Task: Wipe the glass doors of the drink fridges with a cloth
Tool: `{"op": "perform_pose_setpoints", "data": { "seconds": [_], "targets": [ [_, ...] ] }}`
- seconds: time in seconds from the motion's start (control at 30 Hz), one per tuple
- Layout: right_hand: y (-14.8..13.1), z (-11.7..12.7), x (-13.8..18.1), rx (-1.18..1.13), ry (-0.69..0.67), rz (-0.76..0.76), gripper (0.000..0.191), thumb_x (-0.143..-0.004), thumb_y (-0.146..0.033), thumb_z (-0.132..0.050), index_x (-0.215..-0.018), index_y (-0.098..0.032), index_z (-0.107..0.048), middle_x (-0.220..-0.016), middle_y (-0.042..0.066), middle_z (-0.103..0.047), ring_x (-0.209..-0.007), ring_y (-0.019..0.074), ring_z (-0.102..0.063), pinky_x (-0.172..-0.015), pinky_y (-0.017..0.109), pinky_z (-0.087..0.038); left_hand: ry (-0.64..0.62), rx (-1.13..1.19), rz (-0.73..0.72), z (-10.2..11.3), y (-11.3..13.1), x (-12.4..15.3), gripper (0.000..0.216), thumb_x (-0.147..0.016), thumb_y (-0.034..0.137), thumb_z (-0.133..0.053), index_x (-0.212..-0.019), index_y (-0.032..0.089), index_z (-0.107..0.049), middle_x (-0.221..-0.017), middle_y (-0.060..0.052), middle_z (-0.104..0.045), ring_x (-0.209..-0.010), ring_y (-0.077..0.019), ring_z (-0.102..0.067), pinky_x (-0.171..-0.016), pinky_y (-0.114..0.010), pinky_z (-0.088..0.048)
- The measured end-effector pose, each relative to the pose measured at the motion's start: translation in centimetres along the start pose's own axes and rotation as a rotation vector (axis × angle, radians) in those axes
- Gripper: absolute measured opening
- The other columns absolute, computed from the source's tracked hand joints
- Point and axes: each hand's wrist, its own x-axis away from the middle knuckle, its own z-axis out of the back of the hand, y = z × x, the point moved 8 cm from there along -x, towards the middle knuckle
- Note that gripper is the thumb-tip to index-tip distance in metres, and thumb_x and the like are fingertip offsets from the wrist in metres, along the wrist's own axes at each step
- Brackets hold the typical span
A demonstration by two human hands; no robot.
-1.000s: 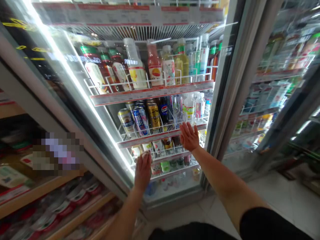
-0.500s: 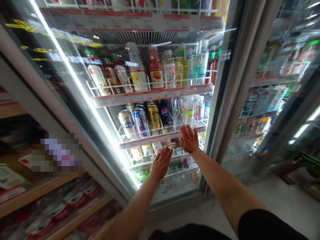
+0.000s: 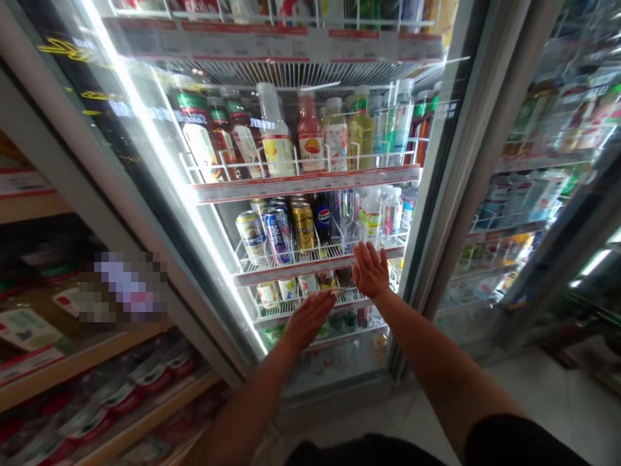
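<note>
My right hand (image 3: pixel 371 270) lies flat with its fingers spread, at the glass door (image 3: pixel 334 375) of a lit drinks cooler. To its left and slightly lower, my left hand (image 3: pixel 310 318) is stretched toward the same glass, palm down. Along its fingertips shows a thin pale edge, which looks like a cloth (image 3: pixel 330 292) pressed under the fingers; most of it is hidden. Behind the glass, near my hands, stand drink cans (image 3: pixel 279 238) and a dark cola bottle (image 3: pixel 321 217) on a wire shelf.
Bottles of juice (image 3: pixel 310 133) fill the shelf above. The metal door frame (image 3: pixel 449 194) runs up on the right, with another cooler (image 3: pixel 524 213) beyond it. On the left are wooden shelves (image 3: pixel 87 359) with packed bottles. Tiled floor (image 3: pixel 412 421) lies below.
My left hand has turned flatter and shifted slightly left and down along the glass. My right hand stays nearly in place. The view has shifted slightly left.
</note>
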Motion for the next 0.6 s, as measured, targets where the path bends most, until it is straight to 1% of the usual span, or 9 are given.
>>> {"op": "perform_pose_setpoints", "data": {
  "seconds": [0.07,0.13,0.2,0.23,0.3,0.37,0.43,0.5,0.6],
  "targets": [
    [0.1,-0.2,0.2,-0.007,-0.015,-0.004,0.055,-0.103,-0.024,-0.047,-0.157,-0.016,-0.049,-0.151,0.014,-0.063,-0.154,0.0235,-0.043,-0.133,0.045,-0.012,0.015,-0.024,0.076,1.3,-3.1,1.4,0.066,-0.095,0.002,-0.047,-0.159,0.019,-0.047,-0.158,-0.006,-0.052,-0.160,-0.0183,-0.024,-0.135,-0.040,-0.013],
    [0.2,-0.4,0.4,-0.011,-0.020,-0.004,0.056,-0.102,-0.025,-0.047,-0.158,-0.017,-0.049,-0.151,0.013,-0.063,-0.154,0.0239,-0.044,-0.133,0.045,-0.012,0.056,-0.066,0.202,2.9,-6.7,2.5,0.068,-0.098,0.004,-0.049,-0.164,0.019,-0.038,-0.156,-0.009,-0.055,-0.160,-0.0215,-0.025,-0.135,-0.043,-0.014],
    [0.3,-0.6,0.6,-0.002,-0.027,-0.003,0.056,-0.103,-0.026,-0.047,-0.159,-0.019,-0.048,-0.152,0.013,-0.063,-0.153,0.0241,-0.045,-0.133,0.045,-0.012,0.104,-0.109,0.315,3.9,-8.8,3.8,0.072,-0.099,0.008,-0.052,-0.167,0.018,-0.029,-0.155,-0.013,-0.055,-0.159,-0.0263,-0.027,-0.133,-0.047,-0.020],
    [0.4,-0.7,0.6,0.005,-0.030,-0.001,0.056,-0.103,-0.027,-0.046,-0.159,-0.019,-0.048,-0.152,0.012,-0.063,-0.152,0.0242,-0.046,-0.133,0.045,-0.012,0.118,-0.121,0.347,4.0,-8.9,4.6,0.074,-0.100,0.009,-0.053,-0.168,0.016,-0.024,-0.155,-0.016,-0.054,-0.159,-0.0283,-0.028,-0.132,-0.050,-0.022],
    [0.4,-0.7,0.6,0.014,-0.032,0.001,0.056,-0.104,-0.027,-0.046,-0.159,-0.019,-0.047,-0.151,0.012,-0.063,-0.151,0.0243,-0.048,-0.133,0.045,-0.011,0.112,-0.120,0.347,3.7,-7.7,6.3,0.077,-0.099,0.007,-0.050,-0.169,0.016,-0.019,-0.154,-0.017,-0.055,-0.156,-0.0294,-0.034,-0.131,-0.050,-0.025],
    [0.4,-0.6,0.6,0.011,-0.030,0.001,0.057,-0.104,-0.027,-0.045,-0.160,-0.018,-0.046,-0.151,0.013,-0.063,-0.150,0.0243,-0.049,-0.133,0.045,-0.011,0.070,-0.094,0.299,3.1,-5.8,7.7,0.078,-0.098,0.002,-0.044,-0.169,0.019,-0.017,-0.151,-0.015,-0.059,-0.150,-0.0273,-0.046,-0.131,-0.047,-0.026],
    [0.3,-0.5,0.5,0.004,-0.027,0.000,0.058,-0.104,-0.027,-0.046,-0.161,-0.018,-0.044,-0.151,0.013,-0.063,-0.150,0.0240,-0.049,-0.133,0.044,-0.011,0.028,-0.077,0.292,3.1,-5.6,8.8,0.078,-0.098,0.001,-0.043,-0.169,0.021,-0.018,-0.147,-0.013,-0.063,-0.144,-0.0259,-0.054,-0.131,-0.046,-0.027],
    [0.3,-0.3,0.4,0.002,-0.017,0.000,0.059,-0.104,-0.027,-0.046,-0.162,-0.018,-0.042,-0.151,0.013,-0.063,-0.150,0.0239,-0.049,-0.133,0.044,-0.012,0.021,-0.089,0.402,3.8,-8.0,9.5,0.076,-0.100,0.007,-0.046,-0.170,0.020,-0.017,-0.150,-0.017,-0.060,-0.145,-0.0296,-0.052,-0.130,-0.050,-0.029],
    [0.3,-0.4,0.5,0.000,-0.009,-0.004,0.060,-0.104,-0.027,-0.045,-0.164,-0.018,-0.039,-0.151,0.013,-0.063,-0.149,0.0246,-0.051,-0.132,0.045,-0.013,0.093,-0.094,0.631,5.2,-12.4,10.7,0.072,-0.103,0.016,-0.050,-0.169,0.018,-0.021,-0.160,-0.022,-0.046,-0.153,-0.0363,-0.040,-0.128,-0.059,-0.028]
  ]
}}
